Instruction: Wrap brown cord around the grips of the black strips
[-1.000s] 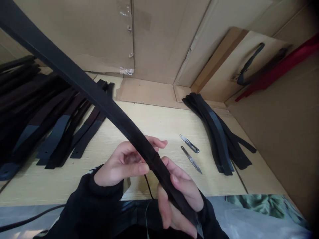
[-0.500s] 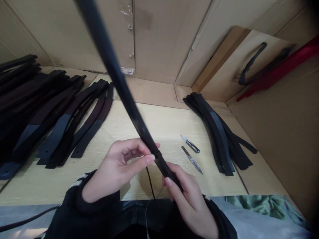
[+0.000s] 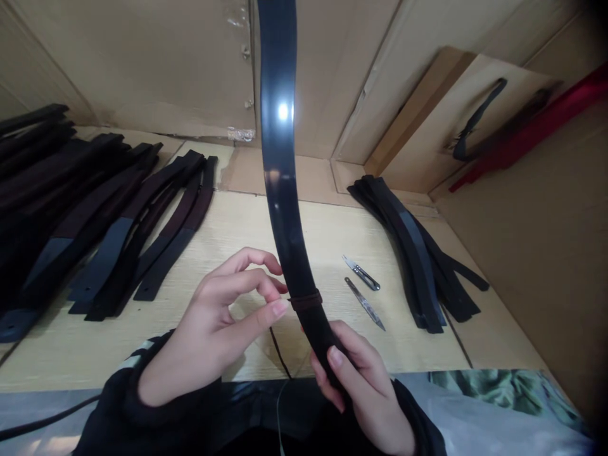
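A long, curved, glossy black strip [image 3: 284,209] rises from my right hand toward the top of the head view, its broad shiny face toward me. Around its lower part runs a narrow dark brown cord wrap [image 3: 306,300]. My right hand [image 3: 365,380] is closed around the strip's lower end, below the wrap. At the wrap's left edge, my left hand [image 3: 223,316] pinches thumb against fingertips on the cord's end. A length of dark cord [image 3: 279,354] hangs below that hand; its upper part is hidden behind the fingers.
Thread snips [image 3: 361,273] and a small pointed blade [image 3: 365,304] lie on the table right of the strip. Many dark curved strips [image 3: 104,221] are piled at left, with another bundle [image 3: 408,253] at right. Cardboard walls [image 3: 190,69] enclose the back; green cloth [image 3: 494,392] lies lower right.
The strip has turned from its narrow edge to its broad face and swung more upright. My left hand has drawn slightly away to its left, while my right hand keeps hold of the lower end.
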Tool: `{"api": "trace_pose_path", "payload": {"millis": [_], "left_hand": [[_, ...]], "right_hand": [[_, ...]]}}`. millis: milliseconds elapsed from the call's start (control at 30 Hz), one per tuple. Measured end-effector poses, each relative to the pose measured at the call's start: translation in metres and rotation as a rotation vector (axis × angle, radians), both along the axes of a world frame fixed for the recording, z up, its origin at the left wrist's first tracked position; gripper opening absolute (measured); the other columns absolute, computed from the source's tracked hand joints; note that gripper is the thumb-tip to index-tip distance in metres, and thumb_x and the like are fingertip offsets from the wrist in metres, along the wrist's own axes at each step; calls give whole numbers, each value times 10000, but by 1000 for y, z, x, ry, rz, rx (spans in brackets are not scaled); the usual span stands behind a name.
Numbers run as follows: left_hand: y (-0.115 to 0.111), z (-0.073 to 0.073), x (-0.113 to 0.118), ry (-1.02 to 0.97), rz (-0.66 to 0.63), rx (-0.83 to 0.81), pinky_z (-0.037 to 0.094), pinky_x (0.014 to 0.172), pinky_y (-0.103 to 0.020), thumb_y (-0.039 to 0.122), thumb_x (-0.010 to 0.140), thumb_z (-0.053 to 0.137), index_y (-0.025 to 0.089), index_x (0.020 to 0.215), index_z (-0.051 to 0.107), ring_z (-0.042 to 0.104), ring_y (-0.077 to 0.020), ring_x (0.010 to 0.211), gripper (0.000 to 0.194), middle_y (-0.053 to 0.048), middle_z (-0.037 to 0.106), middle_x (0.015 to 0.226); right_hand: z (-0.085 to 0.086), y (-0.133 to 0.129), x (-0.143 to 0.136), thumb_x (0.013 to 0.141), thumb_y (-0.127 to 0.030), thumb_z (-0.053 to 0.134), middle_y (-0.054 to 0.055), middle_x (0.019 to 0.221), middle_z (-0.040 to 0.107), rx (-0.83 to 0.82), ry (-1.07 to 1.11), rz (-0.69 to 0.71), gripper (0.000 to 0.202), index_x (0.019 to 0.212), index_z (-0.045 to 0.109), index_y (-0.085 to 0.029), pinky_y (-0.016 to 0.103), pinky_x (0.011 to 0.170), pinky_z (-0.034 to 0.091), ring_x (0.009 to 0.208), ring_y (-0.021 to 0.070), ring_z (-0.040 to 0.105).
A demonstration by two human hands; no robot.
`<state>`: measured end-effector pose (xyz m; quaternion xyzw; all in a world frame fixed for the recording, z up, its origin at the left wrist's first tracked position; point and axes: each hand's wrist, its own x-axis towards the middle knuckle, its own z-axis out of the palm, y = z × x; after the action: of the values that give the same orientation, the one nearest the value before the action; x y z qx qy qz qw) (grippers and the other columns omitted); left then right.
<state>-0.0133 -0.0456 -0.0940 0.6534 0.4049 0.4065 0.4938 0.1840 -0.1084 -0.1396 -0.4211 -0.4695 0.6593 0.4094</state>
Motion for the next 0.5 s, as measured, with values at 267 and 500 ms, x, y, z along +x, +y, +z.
{"api": "trace_pose_path", "payload": {"millis": [267, 500], "left_hand": [[3, 4, -3, -8, -72, -33, 426, 787, -263, 173, 844, 601, 191, 676, 604, 560, -128, 876, 168, 6, 536, 921], [-1, 8, -6, -17, -100, -42, 432, 716, -224, 154, 841, 593, 199, 663, 601, 549, -100, 794, 184, 28, 537, 838]], "right_hand": [[-1, -1, -4, 936, -374, 462, -47, 627, 485, -59, 240, 26, 230, 1022, 570, -191, 104, 343, 188, 393, -8, 304], [0, -1, -7, 936, -360, 470, -47, 628, 486, -67, 283, 37, 207, 1015, 584, -206, 94, 354, 203, 399, -12, 308]]}}
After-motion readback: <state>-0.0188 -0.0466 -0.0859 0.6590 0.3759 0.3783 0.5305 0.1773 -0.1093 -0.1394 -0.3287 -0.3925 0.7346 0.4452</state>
